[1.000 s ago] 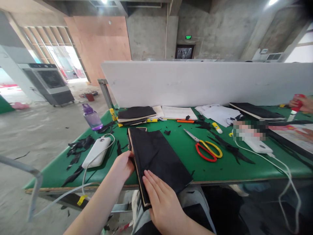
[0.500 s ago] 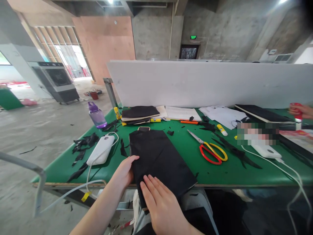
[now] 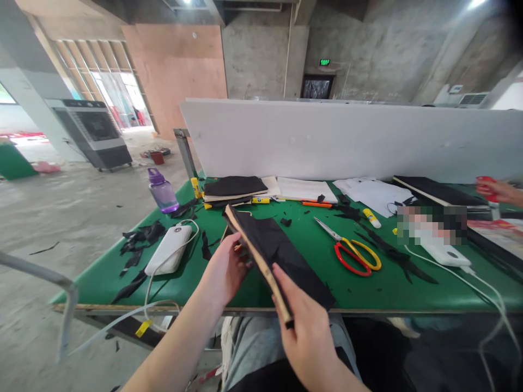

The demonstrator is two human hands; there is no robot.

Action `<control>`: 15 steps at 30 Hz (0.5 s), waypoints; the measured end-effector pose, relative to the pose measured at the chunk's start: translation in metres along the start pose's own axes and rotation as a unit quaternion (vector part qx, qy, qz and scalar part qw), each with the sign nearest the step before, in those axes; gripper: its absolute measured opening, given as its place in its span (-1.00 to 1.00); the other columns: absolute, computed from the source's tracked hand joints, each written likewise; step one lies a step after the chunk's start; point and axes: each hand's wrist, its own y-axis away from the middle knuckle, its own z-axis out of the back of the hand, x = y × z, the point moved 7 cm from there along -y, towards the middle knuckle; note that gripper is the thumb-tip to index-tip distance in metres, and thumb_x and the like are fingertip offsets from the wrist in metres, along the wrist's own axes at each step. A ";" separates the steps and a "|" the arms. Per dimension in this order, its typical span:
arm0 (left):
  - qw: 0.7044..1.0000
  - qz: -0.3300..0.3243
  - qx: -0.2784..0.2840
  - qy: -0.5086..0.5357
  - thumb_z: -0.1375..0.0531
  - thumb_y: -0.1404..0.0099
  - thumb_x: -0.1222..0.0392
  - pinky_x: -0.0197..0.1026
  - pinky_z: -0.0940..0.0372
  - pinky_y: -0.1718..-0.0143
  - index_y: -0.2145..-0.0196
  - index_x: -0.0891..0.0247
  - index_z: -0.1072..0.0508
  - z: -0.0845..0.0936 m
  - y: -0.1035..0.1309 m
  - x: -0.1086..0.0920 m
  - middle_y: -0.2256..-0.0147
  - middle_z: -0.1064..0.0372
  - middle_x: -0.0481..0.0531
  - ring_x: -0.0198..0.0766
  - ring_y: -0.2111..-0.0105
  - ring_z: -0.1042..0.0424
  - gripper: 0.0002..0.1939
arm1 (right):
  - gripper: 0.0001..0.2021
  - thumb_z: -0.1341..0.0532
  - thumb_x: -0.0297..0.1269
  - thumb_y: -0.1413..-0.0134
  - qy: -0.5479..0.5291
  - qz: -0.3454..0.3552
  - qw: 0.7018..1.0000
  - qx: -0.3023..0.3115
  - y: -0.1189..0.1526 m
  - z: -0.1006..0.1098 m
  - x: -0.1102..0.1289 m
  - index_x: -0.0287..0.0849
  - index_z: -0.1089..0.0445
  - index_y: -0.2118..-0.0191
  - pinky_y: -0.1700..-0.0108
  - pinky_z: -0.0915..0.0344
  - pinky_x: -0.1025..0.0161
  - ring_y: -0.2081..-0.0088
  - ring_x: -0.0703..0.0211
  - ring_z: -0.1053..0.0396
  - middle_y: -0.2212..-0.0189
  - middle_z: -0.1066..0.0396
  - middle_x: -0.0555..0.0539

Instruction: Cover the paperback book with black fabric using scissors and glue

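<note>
A black-covered notebook (image 3: 281, 245) is tilted up at the table's front edge, its pale page edge turned toward me. On its left side my left hand (image 3: 229, 267) grips it, with the fingertips partly hidden behind it. My right hand (image 3: 304, 321) holds the near end, fingers along the black cover and the thumb side by the pale edge. Red-and-yellow-handled scissors (image 3: 355, 256) lie to the right of the notebook. Left of it is a white power bank (image 3: 169, 250) with a cable.
Black scraps (image 3: 143, 239) lie about the green table (image 3: 253, 296). At the back are a purple bottle (image 3: 163, 193), stacked black-covered books (image 3: 235, 188), an orange cutter (image 3: 316, 204) and a glue stick (image 3: 371, 218). A co-worker's hand (image 3: 502, 190) holds something red at right.
The notebook has gone from lying nearly flat to tilted up, showing its pale edge. My right hand has shifted from flat on the cover to gripping the near end. The co-worker's hand moved slightly.
</note>
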 end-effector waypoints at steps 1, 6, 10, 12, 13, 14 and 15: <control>1.000 -0.005 0.015 0.007 -0.11 -0.21 0.18 -0.19 -0.39 0.31 0.15 0.27 -0.44 -0.004 -0.001 -0.001 0.24 -0.46 0.09 -0.22 0.30 -0.47 -0.74 | -0.56 0.00 -0.48 -0.13 -0.025 -0.066 0.997 -0.017 -0.006 0.009 -0.012 -0.26 -0.26 -0.14 0.03 -0.40 0.28 0.04 0.13 -0.44 0.01 -0.43 -0.17; 1.000 0.019 -0.005 -0.013 -0.11 -0.24 0.21 -0.20 -0.33 0.16 0.11 0.19 -0.41 0.002 -0.017 0.032 0.05 -0.36 0.06 -0.26 0.13 -0.41 -0.75 | -0.64 -0.25 -0.12 -0.03 -0.158 -0.348 0.902 -0.202 -0.016 0.058 -0.075 -0.21 -0.46 0.09 0.03 -0.40 0.16 0.07 -0.03 -0.45 0.19 -0.53 -0.13; 0.998 0.047 -0.020 -0.030 -0.10 -0.22 0.34 -0.24 -0.31 0.14 0.13 0.26 -0.37 0.008 -0.025 0.064 0.11 -0.37 0.12 -0.29 0.17 -0.42 -0.77 | -0.51 -0.35 -0.10 0.11 -0.365 -0.468 0.743 -0.308 -0.003 0.065 -0.106 -0.24 -0.43 0.04 0.05 -0.42 0.07 0.13 -0.06 -0.48 0.18 -0.53 -0.15; 0.998 0.052 -0.010 -0.036 -0.11 -0.21 0.37 -0.26 -0.32 0.17 0.12 0.25 -0.34 0.005 -0.024 0.070 0.19 -0.39 0.09 -0.32 0.24 -0.44 -0.74 | -0.50 -0.38 -0.14 0.16 -0.421 -0.507 0.680 -0.322 0.004 0.062 -0.112 -0.21 -0.42 0.04 0.09 -0.44 0.08 0.15 -0.05 -0.49 0.17 -0.52 -0.14; 0.998 0.057 -0.003 -0.040 -0.12 -0.20 0.37 -0.26 -0.32 0.21 0.11 0.23 -0.33 0.003 -0.022 0.070 0.23 -0.40 0.06 -0.33 0.29 -0.44 -0.72 | -0.50 -0.39 -0.16 0.18 -0.438 -0.518 0.658 -0.327 0.007 0.061 -0.114 -0.19 -0.43 0.04 0.10 -0.45 0.09 0.15 -0.04 -0.49 0.15 -0.52 -0.13; 0.997 0.063 0.003 -0.044 -0.12 -0.19 0.37 -0.25 -0.33 0.26 0.09 0.22 -0.31 0.000 -0.021 0.070 0.26 -0.40 0.04 -0.34 0.34 -0.44 -0.69 | -0.50 -0.39 -0.17 0.19 -0.448 -0.524 0.644 -0.331 0.010 0.061 -0.115 -0.18 -0.42 0.04 0.11 -0.46 0.09 0.14 -0.03 -0.49 0.14 -0.51 -0.12; 0.996 0.070 0.008 -0.048 -0.13 -0.18 0.37 -0.25 -0.33 0.31 0.08 0.21 -0.30 -0.002 -0.019 0.070 0.29 -0.40 0.02 -0.34 0.39 -0.43 -0.67 | -0.50 -0.39 -0.18 0.18 -0.454 -0.526 0.637 -0.334 0.013 0.062 -0.116 -0.16 -0.41 0.03 0.11 -0.46 0.09 0.13 -0.02 -0.49 0.12 -0.51 -0.12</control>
